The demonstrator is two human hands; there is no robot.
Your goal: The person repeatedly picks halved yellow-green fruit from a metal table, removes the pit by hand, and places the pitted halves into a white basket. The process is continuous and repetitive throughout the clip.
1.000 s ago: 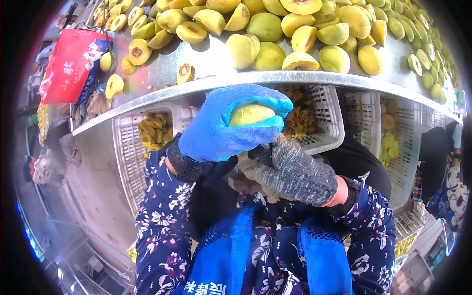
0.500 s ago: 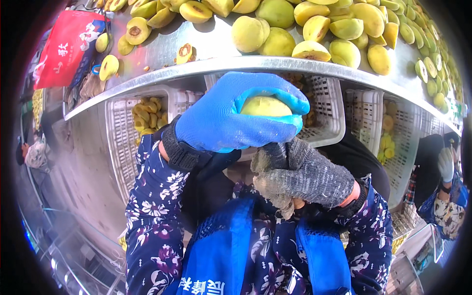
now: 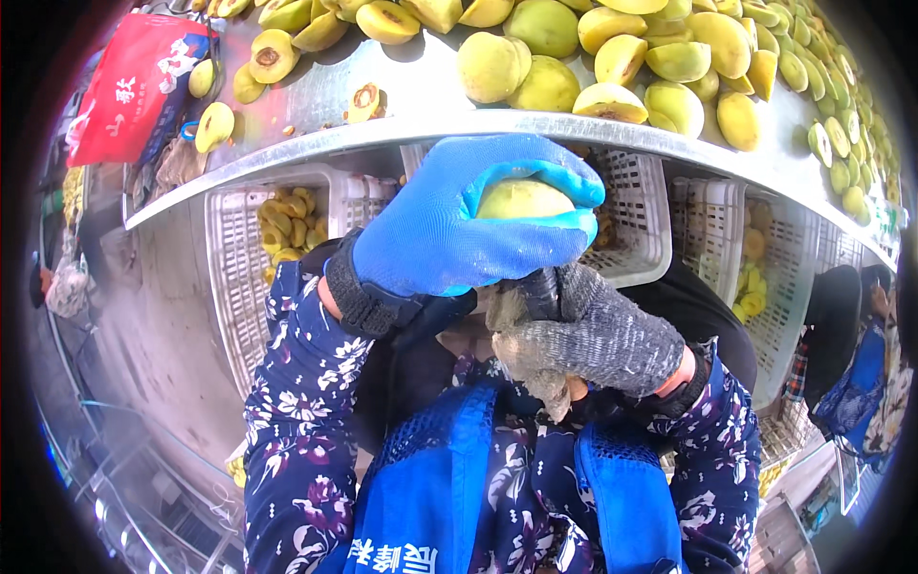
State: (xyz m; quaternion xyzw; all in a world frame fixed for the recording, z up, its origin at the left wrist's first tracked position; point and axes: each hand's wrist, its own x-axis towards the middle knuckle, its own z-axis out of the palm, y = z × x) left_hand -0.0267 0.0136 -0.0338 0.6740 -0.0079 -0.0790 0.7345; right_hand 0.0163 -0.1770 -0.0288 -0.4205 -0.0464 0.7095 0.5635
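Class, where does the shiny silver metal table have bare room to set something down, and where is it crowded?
Bare: the table between the small brown-centred fruit piece and the round yellow-green fruit; also, among a few crumbs, from that piece left to the cut yellow fruit half. Crowded: the far and right sides, heaped with yellow halved fruits.

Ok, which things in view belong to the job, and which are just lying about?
Part of the job:
- fruit held in the left hand
- right hand, just below it in view; anything it holds is mostly hidden
- cut fruit on the table
- probably the crates with fruit inside

Apparently just lying about:
- red bag at the table's left
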